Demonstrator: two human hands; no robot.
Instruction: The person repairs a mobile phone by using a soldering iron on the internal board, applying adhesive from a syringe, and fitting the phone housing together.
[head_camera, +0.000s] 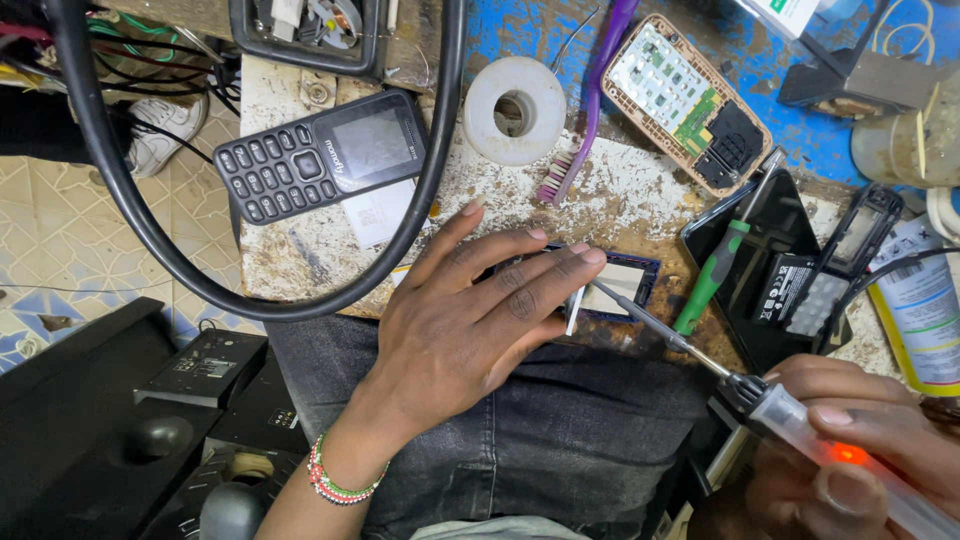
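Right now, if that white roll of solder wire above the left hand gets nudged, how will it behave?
The solder roll lies flat on its face, so it will probably slide, not roll. It looks compact and likely heavy for its size. The purple toothbrush lies right beside it and would likely shift too.

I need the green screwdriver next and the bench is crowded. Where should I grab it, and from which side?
Take the green screwdriver by its green handle, coming from the right, likely the freer hand. The handle lies slanted on the black tray with its top side exposed; its metal shaft points up-right toward the open phone board.
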